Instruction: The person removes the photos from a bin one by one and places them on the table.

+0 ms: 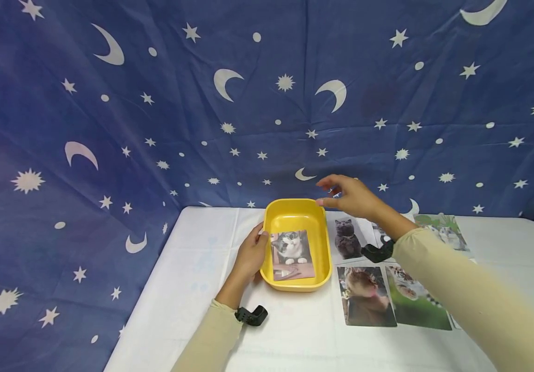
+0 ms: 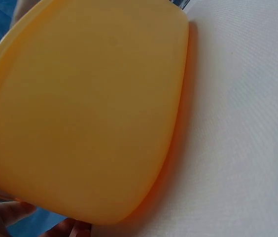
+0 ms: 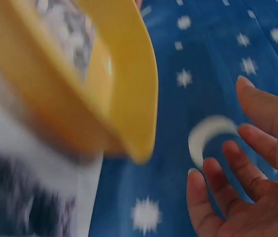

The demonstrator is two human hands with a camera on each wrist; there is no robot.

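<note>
A yellow plastic basin stands on the white-covered table with a picture card of a grey-and-white cat lying inside it. My left hand grips the basin's left side, its thumb at the rim; in the left wrist view some fingers show at the basin's edge. Above the basin's far right corner hovers my right hand, fingers spread and loosely bent, holding nothing. In the right wrist view a gap separates its fingers from the basin wall.
To the basin's right lie several picture cards: a dark grey cat, a brown cat, a tiger and one with pale animals on green. My right forearm covers part of them. A blue star-and-moon cloth hangs behind the table.
</note>
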